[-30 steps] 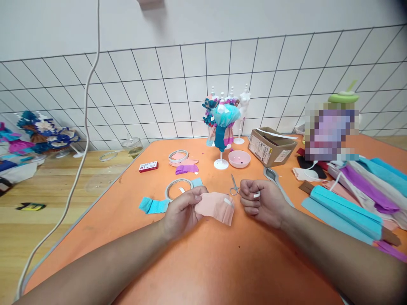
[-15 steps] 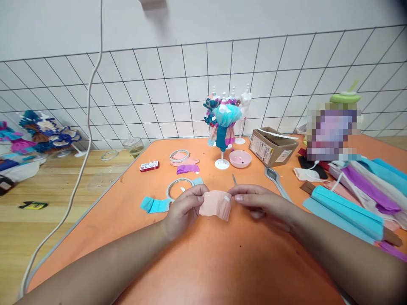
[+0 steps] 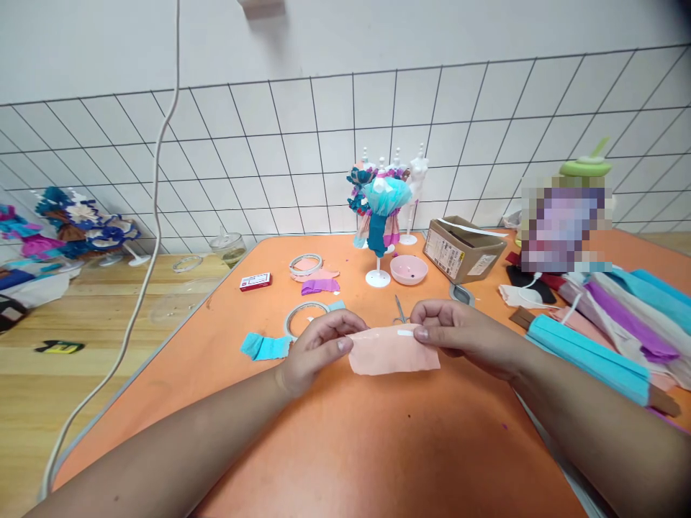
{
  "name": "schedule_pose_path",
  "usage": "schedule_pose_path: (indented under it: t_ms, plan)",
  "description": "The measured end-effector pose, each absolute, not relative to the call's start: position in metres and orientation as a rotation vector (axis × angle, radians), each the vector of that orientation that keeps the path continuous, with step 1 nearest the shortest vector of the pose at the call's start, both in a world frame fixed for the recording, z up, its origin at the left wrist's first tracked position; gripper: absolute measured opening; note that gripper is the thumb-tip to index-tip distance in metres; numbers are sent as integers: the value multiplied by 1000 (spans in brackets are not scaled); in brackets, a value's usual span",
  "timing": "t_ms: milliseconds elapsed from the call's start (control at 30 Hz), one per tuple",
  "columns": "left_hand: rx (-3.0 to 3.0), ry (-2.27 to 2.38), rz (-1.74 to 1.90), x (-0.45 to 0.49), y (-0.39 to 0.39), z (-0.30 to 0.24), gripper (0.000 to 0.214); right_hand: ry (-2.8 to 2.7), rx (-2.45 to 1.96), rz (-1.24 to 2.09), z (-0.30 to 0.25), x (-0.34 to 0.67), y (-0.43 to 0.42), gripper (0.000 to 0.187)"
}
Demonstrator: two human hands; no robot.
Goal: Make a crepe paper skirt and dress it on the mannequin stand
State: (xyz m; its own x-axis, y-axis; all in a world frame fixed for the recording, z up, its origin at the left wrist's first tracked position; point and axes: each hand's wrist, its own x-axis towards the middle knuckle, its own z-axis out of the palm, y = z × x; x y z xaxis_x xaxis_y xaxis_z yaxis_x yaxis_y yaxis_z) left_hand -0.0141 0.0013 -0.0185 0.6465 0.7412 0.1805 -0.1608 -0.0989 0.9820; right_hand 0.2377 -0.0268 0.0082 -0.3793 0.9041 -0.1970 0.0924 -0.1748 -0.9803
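A pale pink piece of crepe paper [image 3: 393, 350] is stretched out flat between my two hands above the orange table [image 3: 345, 446]. My left hand [image 3: 316, 349] pinches its left top corner. My right hand [image 3: 458, 332] pinches its right top corner, where a small white strip of tape [image 3: 404, 332] sticks to the paper. Small scissors [image 3: 399, 309] lie just behind the paper. A roll of tape [image 3: 302, 315] and a turquoise paper scrap [image 3: 264, 347] lie to the left of my left hand.
Small mannequin stands dressed in crepe paper [image 3: 381, 208] stand at the back, with a pink bowl [image 3: 409, 269], a cardboard box [image 3: 458, 248] and a red box [image 3: 255, 280] nearby. Folded crepe sheets [image 3: 588, 345] pile at the right. A white cable [image 3: 145, 237] hangs at the left.
My right hand came over from the right and took hold of the pink paper. Both hands then drew apart, and the bunched paper now lies spread out flat between them.
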Motion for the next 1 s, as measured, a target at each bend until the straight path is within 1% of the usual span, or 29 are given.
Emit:
schedule_pose_path:
  t_ms: [133,300,400,467,533,633,733,867,1000]
  plan:
    - [1505,416,726,-16,5,-20,39,-1560,-1191,1589,11,242,-27,31]
    - [1474,328,813,-17,10,-24,47,-1595,-1256,1474,10,249,-21,32]
    - [1651,413,902,-14,7,-19,50,-1736,-1286,1389,9,247,-21,26]
    - [1812,505,885,-11,1,-13,51,-1876,-1284,1360,7,241,-25,21]
    - [1907,578,777,-5,-7,-8,47,-1953,-1281,1352,6,232,-31,18]
    - [1921,701,599,4,-18,-4,33,-1946,-1291,1306,3,219,-39,14]
    - [1875,862,532,8,-21,-8,19,-1857,-1263,1333,1,214,-42,15]
    - [1692,848,523,4,-15,-14,21,-1746,-1272,1330,2,218,-41,22]
    - [1687,833,663,4,-15,-11,29,-1739,-1302,1237,1,216,-43,26]
